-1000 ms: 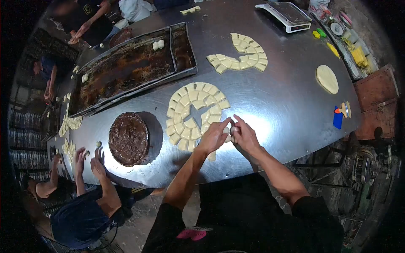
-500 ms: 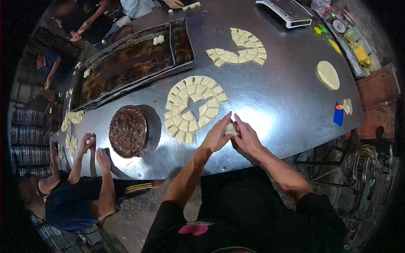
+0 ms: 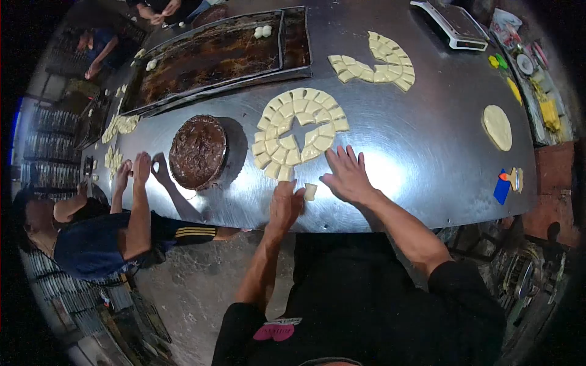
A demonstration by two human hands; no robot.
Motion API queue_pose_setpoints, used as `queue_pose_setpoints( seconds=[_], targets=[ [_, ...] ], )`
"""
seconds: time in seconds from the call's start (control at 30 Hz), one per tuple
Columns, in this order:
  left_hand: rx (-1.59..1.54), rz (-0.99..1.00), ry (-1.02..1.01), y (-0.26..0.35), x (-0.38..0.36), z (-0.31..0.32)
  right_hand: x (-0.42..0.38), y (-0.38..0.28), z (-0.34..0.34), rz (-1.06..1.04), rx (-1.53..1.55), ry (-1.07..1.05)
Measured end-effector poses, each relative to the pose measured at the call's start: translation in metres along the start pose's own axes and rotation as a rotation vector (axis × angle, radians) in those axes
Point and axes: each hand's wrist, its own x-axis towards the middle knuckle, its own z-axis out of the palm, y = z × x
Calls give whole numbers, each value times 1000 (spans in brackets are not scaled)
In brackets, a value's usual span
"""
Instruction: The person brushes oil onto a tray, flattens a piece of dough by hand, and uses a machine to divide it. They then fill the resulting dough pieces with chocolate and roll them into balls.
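Note:
A ring of pale dough cut into small pieces (image 3: 274,116) lies on the metal table in front of me, with a jagged gap in its middle. My left hand (image 3: 285,207) is at its lower end, fingers closed around the edge of the end dough piece (image 3: 285,174); the fingertips are partly hidden. Beside my left thumb sits a loose dough piece (image 3: 310,192). My right hand (image 3: 350,177) is open just right of the ring, palm down with fingers spread, low over the table. What lies under its palm is hidden.
Left of the ring stands a round pan with a dark, crusted surface (image 3: 198,152). Behind it are a large dark tray (image 3: 207,61) holding dough balls (image 3: 262,32), more cut dough (image 3: 390,59), and a scale (image 3: 455,25). A dough disc (image 3: 497,127) and blue scraper (image 3: 502,190) lie right. Co-workers' hands (image 3: 141,168) work at left.
My hands have parted from around white dough balls, which no longer show. The left moved to the ring's lower end; the right opened out flat. A loose dough piece now shows. The view has shifted.

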Motion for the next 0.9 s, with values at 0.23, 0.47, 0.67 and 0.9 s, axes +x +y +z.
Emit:
queue_pose_setpoints(
  seconds=[0.23,0.47,0.67,0.9],
  targets=[
    [-214,-27,38,45,-6,7,-25,38,11,-529,270,135],
    [-1190,-712,-62,45,1,-51,-35,11,-36,-350,118,-23],
    [-1237,-657,41,3,-16,-99,-20,22,-28,-167,108,-240],
    [-1217,-816,175,-48,-35,-135,216,-44,-46,149,963,-202]
  ],
)
